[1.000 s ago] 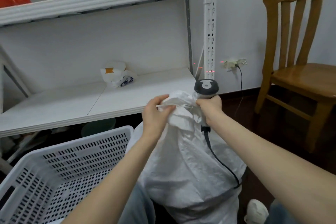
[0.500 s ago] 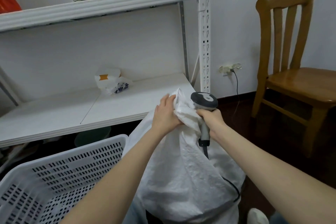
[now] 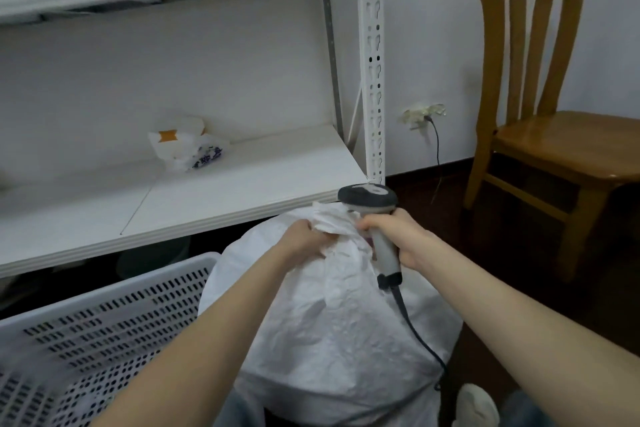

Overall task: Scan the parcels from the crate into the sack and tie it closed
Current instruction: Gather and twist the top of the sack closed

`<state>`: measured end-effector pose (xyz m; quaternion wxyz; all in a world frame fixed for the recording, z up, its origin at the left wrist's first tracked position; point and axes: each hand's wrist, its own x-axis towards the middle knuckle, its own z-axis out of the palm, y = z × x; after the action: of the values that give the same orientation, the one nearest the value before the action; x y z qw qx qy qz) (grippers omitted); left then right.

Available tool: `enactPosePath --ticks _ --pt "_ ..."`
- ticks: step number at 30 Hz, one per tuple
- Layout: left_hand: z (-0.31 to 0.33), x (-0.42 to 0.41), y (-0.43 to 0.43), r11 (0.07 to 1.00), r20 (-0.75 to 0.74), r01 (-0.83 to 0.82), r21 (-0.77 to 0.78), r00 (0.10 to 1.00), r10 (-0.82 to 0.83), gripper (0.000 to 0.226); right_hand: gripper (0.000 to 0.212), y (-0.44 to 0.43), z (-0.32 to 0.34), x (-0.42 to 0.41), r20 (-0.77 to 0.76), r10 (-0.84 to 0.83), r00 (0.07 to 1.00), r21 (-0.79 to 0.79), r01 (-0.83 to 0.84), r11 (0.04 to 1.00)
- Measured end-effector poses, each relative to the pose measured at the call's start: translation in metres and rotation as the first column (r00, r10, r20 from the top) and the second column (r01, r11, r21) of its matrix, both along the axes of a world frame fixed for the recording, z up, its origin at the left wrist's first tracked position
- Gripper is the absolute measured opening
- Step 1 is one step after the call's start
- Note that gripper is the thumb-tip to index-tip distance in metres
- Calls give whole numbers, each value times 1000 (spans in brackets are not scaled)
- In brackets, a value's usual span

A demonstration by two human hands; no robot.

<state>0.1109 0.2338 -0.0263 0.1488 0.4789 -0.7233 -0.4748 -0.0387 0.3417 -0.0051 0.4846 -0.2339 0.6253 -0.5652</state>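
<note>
A full white woven sack (image 3: 332, 333) stands on the floor in front of me, its mouth bunched together at the top. My left hand (image 3: 300, 240) grips the gathered sack mouth from the left. My right hand (image 3: 398, 236) holds the grey barcode scanner (image 3: 372, 215) by its handle, and its fingers also touch the bunched fabric from the right. The scanner's black cable (image 3: 415, 333) trails down over the sack. The white perforated crate (image 3: 104, 340) sits at the lower left; whether parcels lie in it cannot be told.
A white metal shelf unit (image 3: 194, 198) stands just behind the sack, with a small white plastic bag (image 3: 183, 146) on its board. A wooden chair (image 3: 547, 135) stands at the right on the dark floor. A wall socket (image 3: 422, 114) sits between them.
The view has dropped and shifted. My hands have sunk lower with the sack mouth, and the gathered fabric is bunched tighter between them. The scanner's red beam on the wall is gone.
</note>
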Motion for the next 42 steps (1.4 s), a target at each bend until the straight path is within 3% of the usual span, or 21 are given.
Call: enactPosePath --ticks 2,4,5,7,8,9,10,12,13,17,20,24,34,39,42 --pt "3 9 2 995 38 -1 -104 999 5 63 24 -8 -5 8 7 -40 999 -5 40 999" --pt "4 19 12 925 13 -7 -379 1000 13 73 25 -15 -7 8 45 -85 995 -13 86 996" --pt "2 24 18 814 -18 -17 -580 1000 8 73 27 -17 -8 7 63 -95 993 -18 97 995" --pt "-1 20 35 486 -26 15 -874 997 -78 59 26 -18 -9 6 91 -97 991 -26 100 995" --pt "-6 12 38 362 48 89 -928 992 -120 51 20 -18 -9 6 95 -97 991 -29 100 995" --pt "-12 0 37 322 144 179 -930 981 -128 47 13 -16 -8 5 95 -99 990 -29 102 994" --pt "-15 -12 34 381 247 266 -886 964 -98 50 10 -14 -7 3 95 -109 990 -30 112 993" --pt "-13 -33 24 596 465 387 -703 885 -25 62 17 -9 -6 -10 74 -153 985 -18 155 988" --pt "-14 -42 18 642 555 432 -634 832 -11 68 21 -7 -5 -18 48 -179 983 -2 179 984" --pt "-28 -67 -7 639 762 570 -517 647 39 72 18 -1 0 -46 -19 -230 973 41 231 972" --pt "-45 -58 -25 704 820 543 -458 565 97 61 13 -4 -4 -54 -11 -206 978 66 207 976" --pt "-61 -23 -54 799 755 356 -486 631 178 38 25 -19 -16 -50 13 -149 989 99 147 984" --pt "-85 56 -109 801 662 160 -577 666 343 34 18 -36 -28 -55 86 -135 987 105 126 986" --pt "-77 49 -87 822 463 75 -564 853 240 48 24 -40 -35 -30 105 -74 992 124 61 990" --pt "-62 32 -68 786 479 163 -596 858 185 54 12 -33 -35 -28 53 -79 995 141 71 988"
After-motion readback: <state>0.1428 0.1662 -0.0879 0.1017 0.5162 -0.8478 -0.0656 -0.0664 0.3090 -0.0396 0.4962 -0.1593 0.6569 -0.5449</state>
